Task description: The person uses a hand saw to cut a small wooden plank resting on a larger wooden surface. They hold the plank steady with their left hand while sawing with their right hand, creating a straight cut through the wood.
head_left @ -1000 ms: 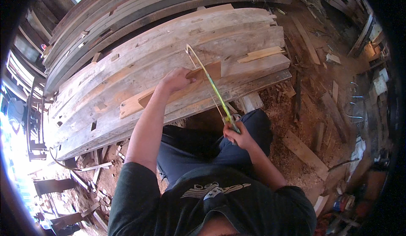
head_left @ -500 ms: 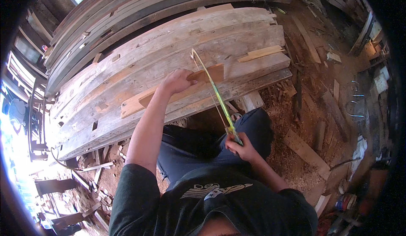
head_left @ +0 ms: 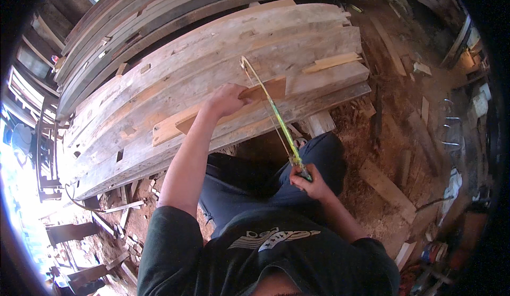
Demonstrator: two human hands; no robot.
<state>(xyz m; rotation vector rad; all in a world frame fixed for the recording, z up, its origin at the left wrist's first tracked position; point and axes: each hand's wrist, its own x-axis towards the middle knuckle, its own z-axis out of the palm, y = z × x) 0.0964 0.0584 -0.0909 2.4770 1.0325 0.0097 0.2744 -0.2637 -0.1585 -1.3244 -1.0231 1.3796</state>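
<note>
Head view: left hand [head_left: 229,100] curled over brown flat wooden board [head_left: 274,88], holding it on weathered grey-brown plank table [head_left: 196,57]. Right hand [head_left: 309,182] wrapped round handle of slim yellow-green bow saw [head_left: 279,117], frame crossing board just right of left hand. Pale wooden strip [head_left: 332,62] farther right.

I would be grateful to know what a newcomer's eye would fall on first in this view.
Most likely the bright yellow-green bow saw, slanting across the middle of the view with its handle in the right hand. Next might come the brown board it crosses, held by the left hand over the broad, pale planks. The white glare along the left edge also stands out.
</note>
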